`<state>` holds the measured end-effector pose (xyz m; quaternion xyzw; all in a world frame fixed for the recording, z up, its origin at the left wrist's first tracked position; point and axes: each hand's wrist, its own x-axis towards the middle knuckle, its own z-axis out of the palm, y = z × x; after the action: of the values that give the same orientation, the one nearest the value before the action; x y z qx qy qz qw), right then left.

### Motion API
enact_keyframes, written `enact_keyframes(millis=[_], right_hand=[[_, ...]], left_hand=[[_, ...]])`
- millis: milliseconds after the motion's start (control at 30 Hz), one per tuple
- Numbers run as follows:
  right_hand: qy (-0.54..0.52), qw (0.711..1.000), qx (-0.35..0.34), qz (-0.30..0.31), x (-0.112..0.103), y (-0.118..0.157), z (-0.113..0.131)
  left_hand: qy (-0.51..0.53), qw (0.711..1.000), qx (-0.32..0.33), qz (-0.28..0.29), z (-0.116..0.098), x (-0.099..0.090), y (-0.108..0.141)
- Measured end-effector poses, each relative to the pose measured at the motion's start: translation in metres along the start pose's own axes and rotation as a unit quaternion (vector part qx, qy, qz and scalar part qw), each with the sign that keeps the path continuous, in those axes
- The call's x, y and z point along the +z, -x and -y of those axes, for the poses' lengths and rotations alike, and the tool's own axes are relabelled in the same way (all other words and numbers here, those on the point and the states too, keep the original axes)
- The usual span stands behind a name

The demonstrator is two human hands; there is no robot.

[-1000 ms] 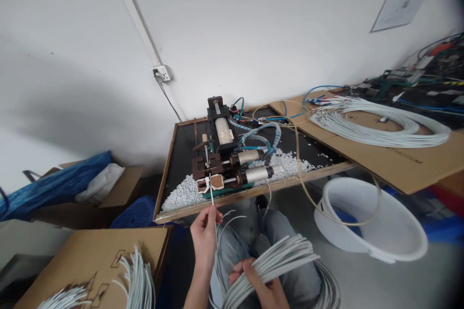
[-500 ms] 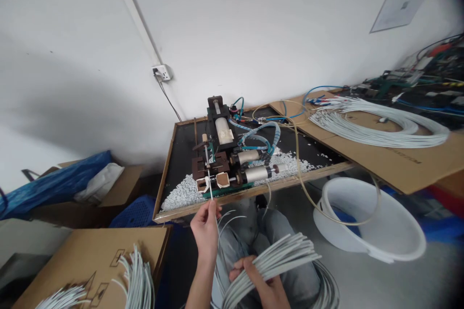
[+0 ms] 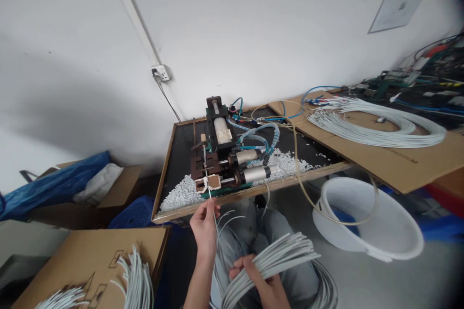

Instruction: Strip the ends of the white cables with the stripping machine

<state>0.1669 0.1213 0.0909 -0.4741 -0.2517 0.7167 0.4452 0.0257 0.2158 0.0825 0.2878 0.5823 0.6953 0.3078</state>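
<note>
Fingertips of my left hand (image 3: 206,224) pinch a single white cable (image 3: 210,193) just below the front edge of the bench. The cable's end reaches up into a pneumatic stripping machine (image 3: 222,130), whose padded front jaws (image 3: 213,182) are closed around it. Lower right, my right hand (image 3: 259,280) is wrapped around a thick bundle of cut grey-white cables (image 3: 279,257) above my lap. The bundle's cut ends fan out to the right. Where the cable's tip sits inside the machine is hidden.
White plastic scraps (image 3: 181,196) surround the machine on the wood-edged bench (image 3: 253,187). A white tub (image 3: 391,231) stands below right. Coiled cables (image 3: 380,137) lie on cardboard (image 3: 409,169). More cable bundles (image 3: 136,280) rest on a cardboard box (image 3: 87,246) at left.
The machine's right padded jaw has slid left and closed on the cable, with its cylinder rods further extended. Both my hands keep nearly the same place and grip.
</note>
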Motion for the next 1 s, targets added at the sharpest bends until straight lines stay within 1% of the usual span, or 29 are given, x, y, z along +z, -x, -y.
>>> enact_keyframes(millis=[133,300,400,467,533,600,667,733,833,867,933,967,1000], right_hand=[[-0.006,1.0,-0.001,-0.006,0.0,-0.001,-0.001],[-0.019,1.0,0.005,0.0,0.003,0.004,0.007],[-0.017,0.999,0.019,0.028,0.007,0.008,0.011],[-0.007,0.998,0.021,0.051,0.009,0.009,0.008],[0.005,0.997,0.014,0.082,0.009,0.01,0.003],[0.026,0.991,-0.003,0.13,0.008,0.009,-0.003],[0.049,0.981,-0.019,0.185,0.008,0.01,-0.006],[0.065,0.971,-0.014,0.228,0.008,0.012,-0.004],[0.091,0.961,0.0,0.26,0.011,0.018,0.009],[0.099,0.961,0.0,0.26,0.012,0.02,0.014],[0.099,0.961,-0.001,0.258,0.014,0.024,0.022],[0.098,0.961,0.0,0.257,0.015,0.025,0.024],[0.099,0.961,-0.002,0.259,0.015,0.025,0.026]], left_hand=[[0.004,1.0,-0.013,0.014,0.0,-0.001,-0.001],[0.008,0.999,-0.034,0.037,-0.001,-0.003,-0.002],[0.011,0.998,-0.038,0.043,-0.005,-0.003,-0.002],[0.009,0.998,-0.039,0.043,-0.008,-0.004,0.001],[0.001,0.998,-0.037,0.044,-0.013,-0.006,0.008],[-0.023,0.997,-0.032,0.059,-0.018,-0.011,0.02],[-0.061,0.994,-0.024,0.09,-0.021,-0.02,0.032],[-0.11,0.986,-0.02,0.127,-0.019,-0.035,0.041],[-0.21,0.961,-0.02,0.177,-0.007,-0.065,0.041],[-0.251,0.951,-0.012,0.181,-0.001,-0.076,0.039],[-0.322,0.935,0.036,0.143,0.01,-0.095,0.032],[-0.342,0.93,0.051,0.123,0.014,-0.103,0.03],[-0.349,0.929,0.049,0.113,0.015,-0.109,0.029]])
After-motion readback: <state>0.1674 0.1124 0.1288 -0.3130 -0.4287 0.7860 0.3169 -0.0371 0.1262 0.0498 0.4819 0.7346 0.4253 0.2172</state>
